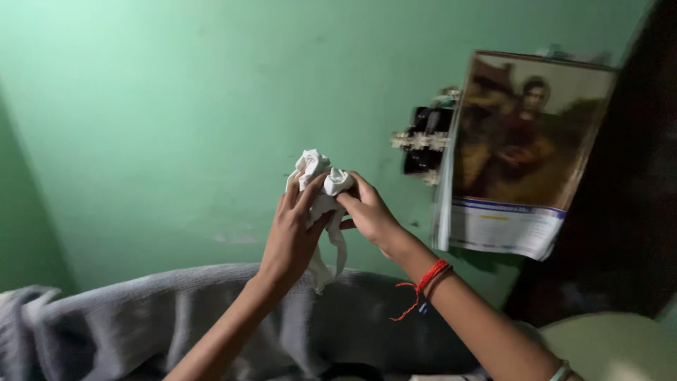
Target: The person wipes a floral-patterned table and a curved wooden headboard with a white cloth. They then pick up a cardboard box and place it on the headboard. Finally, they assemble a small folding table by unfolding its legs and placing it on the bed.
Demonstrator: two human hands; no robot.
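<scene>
**Both hands bunch a white cloth before the green wall**

At the centre of the frame the left hand and right hand clasp a crumpled white cloth, fingers curled around its bunched top while a tail hangs below. The step looks like gathering or wringing; any further squeeze calls for firm opposed grips. A grey knitted blanket lies lower left; a wall calendar hangs upper right.

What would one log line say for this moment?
left hand: grips white cloth | right hand: grips cloth | behind: green wall
</scene>
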